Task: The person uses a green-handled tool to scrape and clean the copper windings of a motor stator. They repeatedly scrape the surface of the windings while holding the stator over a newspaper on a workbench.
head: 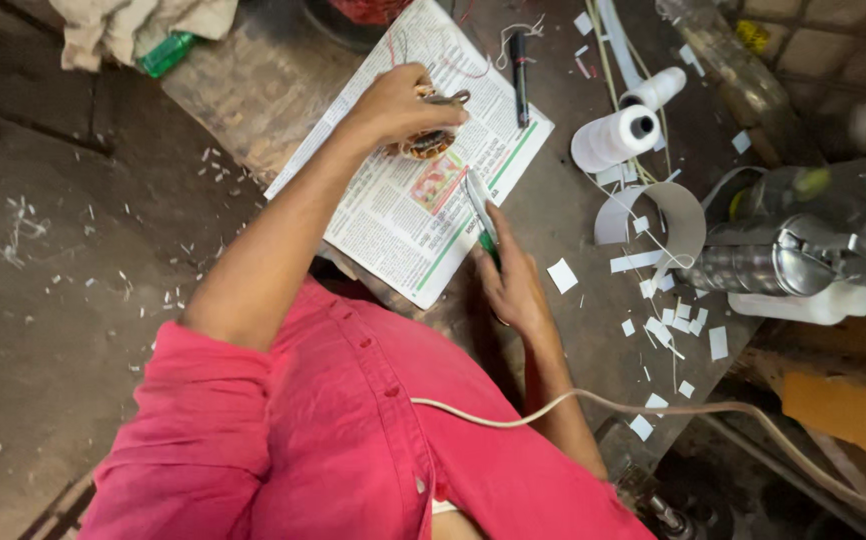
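Left hand (398,100) closed over a small copper coil (431,143) and scissors (450,98), resting on the newspaper's (393,215) far half. Right hand (511,280) at the newspaper's near right edge, wrapped round a green-handled tool (483,215); long axis angled up toward the coil, tip just short of it. Right of the newspaper: black pen (520,62), white thread spools (613,135), paper scraps (668,325) on the table (253,90). No containers discernible.

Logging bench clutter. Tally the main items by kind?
White thread spools: 2
Newspaper sheets: 1
Black markers: 1
Green-handled tools, in right hand: 1
Copper coil pieces, under left hand: 1
Total: 6
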